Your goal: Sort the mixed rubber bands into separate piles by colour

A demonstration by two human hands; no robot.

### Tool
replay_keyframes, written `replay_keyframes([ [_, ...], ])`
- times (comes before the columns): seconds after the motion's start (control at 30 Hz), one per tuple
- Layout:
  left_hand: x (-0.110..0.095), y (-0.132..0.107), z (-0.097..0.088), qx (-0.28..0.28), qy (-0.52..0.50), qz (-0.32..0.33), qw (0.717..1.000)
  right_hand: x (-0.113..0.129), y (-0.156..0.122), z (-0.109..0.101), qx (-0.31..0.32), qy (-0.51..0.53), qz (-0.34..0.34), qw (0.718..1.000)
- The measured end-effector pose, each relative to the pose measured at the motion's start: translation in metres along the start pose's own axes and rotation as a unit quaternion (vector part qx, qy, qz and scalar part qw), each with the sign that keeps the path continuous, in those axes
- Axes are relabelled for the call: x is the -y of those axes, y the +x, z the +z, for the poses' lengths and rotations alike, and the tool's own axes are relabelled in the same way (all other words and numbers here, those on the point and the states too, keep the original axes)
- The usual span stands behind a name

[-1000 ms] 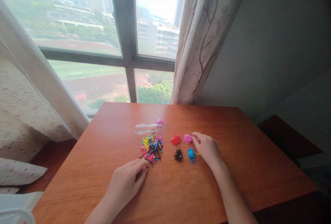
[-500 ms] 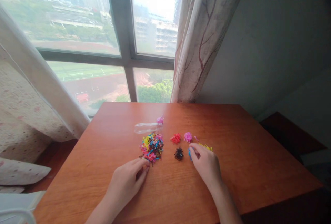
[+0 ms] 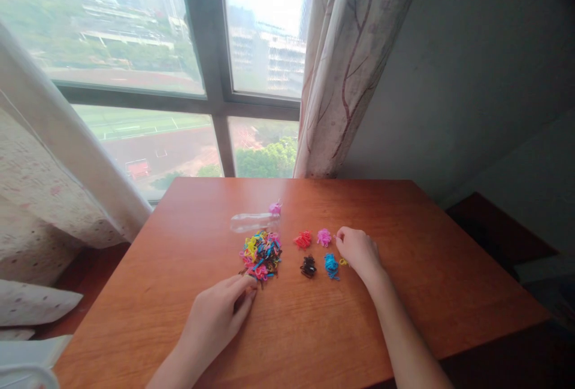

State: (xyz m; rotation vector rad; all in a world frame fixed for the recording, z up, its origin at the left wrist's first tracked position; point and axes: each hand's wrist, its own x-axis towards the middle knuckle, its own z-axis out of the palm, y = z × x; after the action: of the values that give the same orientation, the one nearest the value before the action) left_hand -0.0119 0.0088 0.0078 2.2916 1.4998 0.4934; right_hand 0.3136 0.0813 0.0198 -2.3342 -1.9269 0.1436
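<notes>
Small rubber bands lie on the wooden table in colour heaps. My left hand (image 3: 224, 305) rests at the near edge of the mixed heap (image 3: 261, 254), thumb and fingers pressed together; what they hold, if anything, is too small to make out. To the right, my right hand (image 3: 359, 251) is closed in a pinch at a loose pink rubber band (image 3: 336, 237), just beside the pink heap (image 3: 324, 237). Left of that is the red heap (image 3: 302, 239). Nearer me are the black heap (image 3: 308, 266) and the blue heap (image 3: 331, 266). Yellow bands (image 3: 344, 262) are mostly covered by my right hand.
Behind the mixed heap lies a clear plastic bag (image 3: 254, 222) with a pink bunch (image 3: 275, 208) at its right end. The table (image 3: 148, 281) ends at a window with curtains (image 3: 345, 66). A white object (image 3: 31, 359) stands at lower left.
My right hand has moved from the blue heap, back and slightly right, to the stray pink rubber band. The blue heap is now uncovered. My left hand stays by the mixed heap.
</notes>
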Motion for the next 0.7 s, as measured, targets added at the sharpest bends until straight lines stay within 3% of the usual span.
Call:
replay_keyframes([
  [0.33,0.000,0.000,0.000,0.019,-0.003,-0.010,1.000,-0.007,0.013,0.005,0.012,0.129,-0.045,0.991],
  [0.47,0.000,0.000,0.000,0.014,0.000,-0.005,1.000,-0.013,0.010,0.002,-0.011,0.168,-0.046,0.985],
  [0.7,0.003,-0.002,0.002,-0.014,-0.005,0.003,1.000,0.010,-0.037,-0.005,-0.045,0.227,-0.082,0.969],
])
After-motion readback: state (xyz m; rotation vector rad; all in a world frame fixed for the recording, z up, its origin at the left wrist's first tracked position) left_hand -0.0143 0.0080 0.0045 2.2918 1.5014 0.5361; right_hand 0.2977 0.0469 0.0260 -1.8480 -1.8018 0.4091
